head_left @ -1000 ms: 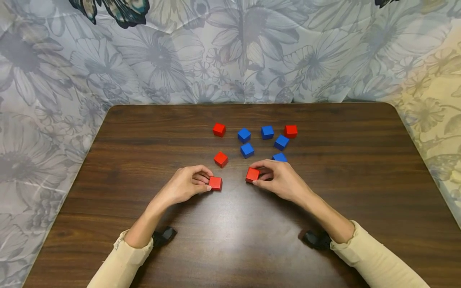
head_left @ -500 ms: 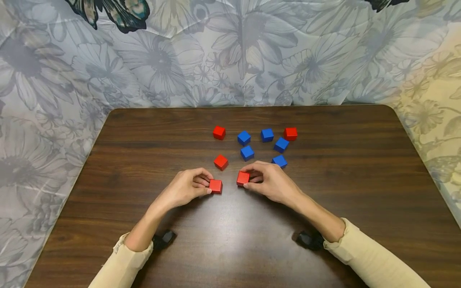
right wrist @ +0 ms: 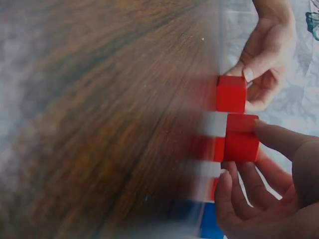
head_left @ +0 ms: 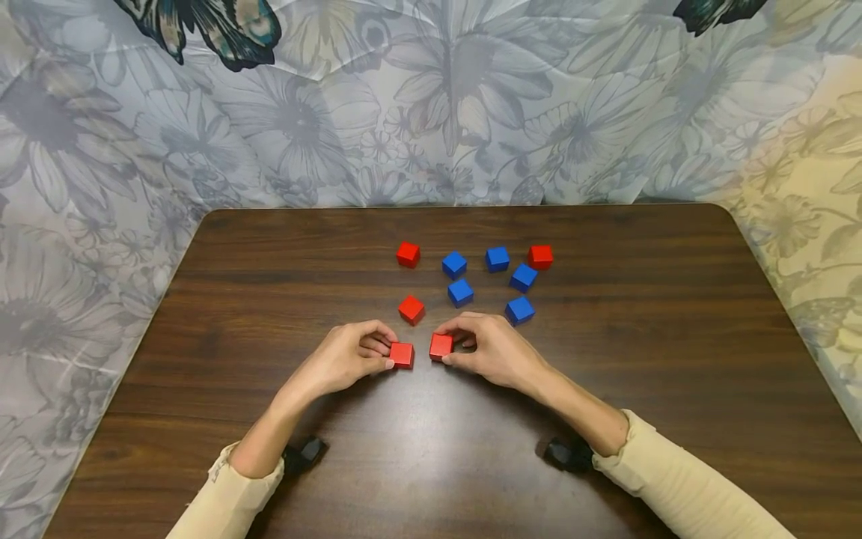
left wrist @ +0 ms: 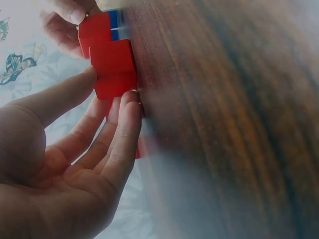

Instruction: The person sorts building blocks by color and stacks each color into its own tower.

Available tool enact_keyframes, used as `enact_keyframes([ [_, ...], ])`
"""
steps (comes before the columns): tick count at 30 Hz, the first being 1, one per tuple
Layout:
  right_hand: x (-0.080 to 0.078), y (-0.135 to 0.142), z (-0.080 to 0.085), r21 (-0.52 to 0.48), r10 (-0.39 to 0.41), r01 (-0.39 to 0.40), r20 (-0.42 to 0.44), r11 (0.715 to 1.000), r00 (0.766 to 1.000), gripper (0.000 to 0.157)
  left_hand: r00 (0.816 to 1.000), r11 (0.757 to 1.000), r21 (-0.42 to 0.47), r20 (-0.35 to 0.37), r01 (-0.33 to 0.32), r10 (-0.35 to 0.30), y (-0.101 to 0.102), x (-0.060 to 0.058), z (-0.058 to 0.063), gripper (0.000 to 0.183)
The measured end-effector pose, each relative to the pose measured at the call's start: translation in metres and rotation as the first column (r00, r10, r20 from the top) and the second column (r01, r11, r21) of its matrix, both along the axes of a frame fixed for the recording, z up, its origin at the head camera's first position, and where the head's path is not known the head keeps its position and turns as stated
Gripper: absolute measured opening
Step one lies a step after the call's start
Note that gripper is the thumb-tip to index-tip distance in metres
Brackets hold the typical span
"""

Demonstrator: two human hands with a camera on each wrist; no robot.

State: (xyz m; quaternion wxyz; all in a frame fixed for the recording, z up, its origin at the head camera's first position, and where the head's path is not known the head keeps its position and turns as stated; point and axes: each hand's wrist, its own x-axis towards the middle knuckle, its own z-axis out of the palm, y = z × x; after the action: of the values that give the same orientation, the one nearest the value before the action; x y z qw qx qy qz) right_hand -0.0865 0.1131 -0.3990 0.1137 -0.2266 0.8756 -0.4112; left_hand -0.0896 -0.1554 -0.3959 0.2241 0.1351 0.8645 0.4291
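My left hand [head_left: 349,355] pinches a red cube [head_left: 402,355] between thumb and fingers, near the middle of the table. Facing it, my right hand [head_left: 497,349] holds a second red cube [head_left: 441,346] in the same kind of pinch. A small gap separates the two cubes in the head view. In the left wrist view the left hand's cube [left wrist: 113,69] partly covers the other one. The right wrist view has the right hand's cube [right wrist: 241,138] just in front of the left hand's. Behind them lies a loose red cube [head_left: 411,310].
Farther back on the brown wooden table [head_left: 269,262] lie two more red cubes, one at the left [head_left: 408,254] and one at the right [head_left: 540,257]. Several blue cubes, such as the nearest one [head_left: 520,310], are scattered between and in front of them. A flowered cloth [head_left: 303,112] hangs behind.
My right hand has moved left with its red cube, closing in on the left hand's cube. The left hand keeps its cube in about the same place. The head view has tilted slightly up.
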Motion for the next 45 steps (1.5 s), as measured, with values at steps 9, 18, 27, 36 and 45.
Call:
enact_keyframes([
  [9, -0.001, -0.008, -0.003, 0.002, 0.021, -0.021, -0.018, 1.000, 1.000, 0.035, 1.000, 1.000, 0.011, -0.007, 0.008, -0.008, 0.001, -0.001, -0.001, 0.027],
  [18, -0.001, -0.014, -0.004, -0.020, 0.013, -0.014, -0.023, 1.000, 1.000, 0.034, 1.000, 1.000, 0.013, -0.009, 0.005, -0.005, 0.003, -0.003, 0.000, 0.027],
  [27, 0.001, -0.018, -0.006, -0.036, -0.008, 0.011, 0.075, 0.999, 0.997, 0.033, 1.000, 1.000, 0.020, -0.008, 0.016, -0.016, 0.003, -0.002, -0.001, 0.027],
  [36, 0.001, -0.023, -0.008, -0.044, -0.004, 0.009, 0.111, 0.999, 0.994, 0.031, 1.000, 1.000, 0.016, -0.001, 0.006, -0.006, 0.004, 0.000, 0.000, 0.028],
  [45, 0.001, -0.025, -0.009, -0.045, -0.019, 0.025, 0.127, 0.999, 0.992, 0.031, 1.000, 1.000, 0.015, -0.001, 0.011, -0.011, 0.004, 0.000, -0.001, 0.027],
])
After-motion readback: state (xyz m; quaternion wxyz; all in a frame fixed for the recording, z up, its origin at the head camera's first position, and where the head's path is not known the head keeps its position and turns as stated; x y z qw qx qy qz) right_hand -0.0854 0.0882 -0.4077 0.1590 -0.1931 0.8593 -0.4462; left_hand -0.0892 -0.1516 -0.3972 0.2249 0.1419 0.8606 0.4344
